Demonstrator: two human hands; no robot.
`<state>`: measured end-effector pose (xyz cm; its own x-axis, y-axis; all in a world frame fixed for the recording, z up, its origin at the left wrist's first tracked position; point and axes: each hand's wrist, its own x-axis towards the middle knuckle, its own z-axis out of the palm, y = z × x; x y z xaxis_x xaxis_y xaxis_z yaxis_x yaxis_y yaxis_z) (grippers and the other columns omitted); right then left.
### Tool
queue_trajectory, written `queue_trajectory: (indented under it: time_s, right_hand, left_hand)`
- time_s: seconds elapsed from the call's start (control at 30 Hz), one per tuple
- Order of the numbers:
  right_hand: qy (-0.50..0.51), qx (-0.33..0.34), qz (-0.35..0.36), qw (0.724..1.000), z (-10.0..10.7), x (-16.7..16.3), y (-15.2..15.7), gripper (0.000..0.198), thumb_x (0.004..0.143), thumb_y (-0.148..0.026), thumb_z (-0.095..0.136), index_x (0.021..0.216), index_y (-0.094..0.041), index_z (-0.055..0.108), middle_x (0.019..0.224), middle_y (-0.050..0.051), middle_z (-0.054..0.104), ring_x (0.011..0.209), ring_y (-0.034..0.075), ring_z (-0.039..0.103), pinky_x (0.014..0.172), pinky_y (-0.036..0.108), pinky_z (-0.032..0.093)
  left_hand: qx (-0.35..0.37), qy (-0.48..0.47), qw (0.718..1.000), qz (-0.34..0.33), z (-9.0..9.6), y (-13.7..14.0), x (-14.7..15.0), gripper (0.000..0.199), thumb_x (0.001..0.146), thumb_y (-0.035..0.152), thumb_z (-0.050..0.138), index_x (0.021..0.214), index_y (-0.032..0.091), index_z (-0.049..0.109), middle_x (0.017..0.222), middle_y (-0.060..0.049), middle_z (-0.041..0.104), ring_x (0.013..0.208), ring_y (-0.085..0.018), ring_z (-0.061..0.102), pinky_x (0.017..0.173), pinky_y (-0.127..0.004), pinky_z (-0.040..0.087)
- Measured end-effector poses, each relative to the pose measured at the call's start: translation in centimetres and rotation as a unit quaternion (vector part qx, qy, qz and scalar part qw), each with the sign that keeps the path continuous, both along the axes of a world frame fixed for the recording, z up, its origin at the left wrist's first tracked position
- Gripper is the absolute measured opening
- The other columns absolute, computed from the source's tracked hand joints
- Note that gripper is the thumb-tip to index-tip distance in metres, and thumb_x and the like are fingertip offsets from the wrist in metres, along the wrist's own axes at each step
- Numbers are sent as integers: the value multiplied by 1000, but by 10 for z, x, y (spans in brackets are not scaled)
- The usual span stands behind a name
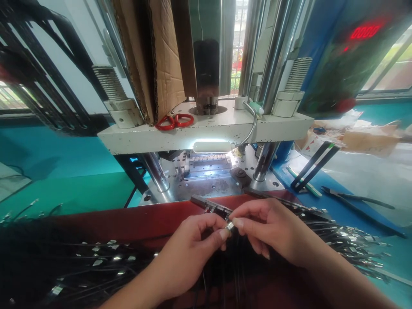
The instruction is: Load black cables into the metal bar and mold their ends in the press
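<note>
A small shiny metal connector point(229, 225) sits between the fingertips of both hands, just in front of the press. My left hand point(193, 246) pinches it from the left with thumb and forefinger. From the other side, my right hand point(273, 227) holds it with thumb and forefinger closed. Right behind the fingers lies a dark bar fixture point(212, 207) with small metal pieces along it, partly covered by my right hand. Thin black cables point(236, 274) run down below my hands; where they join the connector is hidden.
A white press point(206, 133) stands ahead, its lamp point(212, 147) lighting the metal bed. Red-handled scissors point(175, 122) rest on top. Bundles of cables with metal ends point(350, 240) lie right, more cable ends point(117, 257) left. Pliers point(354, 197) lie on a blue surface.
</note>
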<state>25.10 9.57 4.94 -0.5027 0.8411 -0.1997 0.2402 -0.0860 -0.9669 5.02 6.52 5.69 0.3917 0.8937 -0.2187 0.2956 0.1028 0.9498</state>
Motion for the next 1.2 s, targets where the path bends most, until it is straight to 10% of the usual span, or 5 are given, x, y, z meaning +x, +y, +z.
queue_trajectory:
  time_s: [0.87, 1.07, 1.2]
  right_hand:
    - [81, -67, 14, 994, -10, -8, 0, 25, 82, -38, 68, 79, -13, 66, 55, 1, 65, 45, 12, 60, 46, 23, 51]
    - [62, 24, -23, 998, -4, 1, 5, 23, 88, -38, 62, 96, -16, 66, 56, -4, 59, 43, 8, 52, 41, 18, 44]
    - [-5, 53, -55, 997, -4, 1, 4, 32, 86, -45, 63, 72, -16, 61, 54, -5, 54, 38, 5, 44, 36, 17, 34]
  left_hand:
    - [32, 30, 999, 12, -9, -5, 3, 29, 93, 41, 45, 82, 19, 59, 80, 0, 61, 76, -14, 52, 67, -25, 38]
    - [1, 10, 1000, 23, -5, -4, 4, 29, 91, 42, 49, 78, 18, 59, 74, 4, 54, 63, -9, 41, 60, -20, 33]
    - [1, 8, 999, 33, -1, -4, 3, 29, 91, 42, 50, 76, 18, 59, 70, 5, 50, 60, -8, 38, 58, -19, 31]
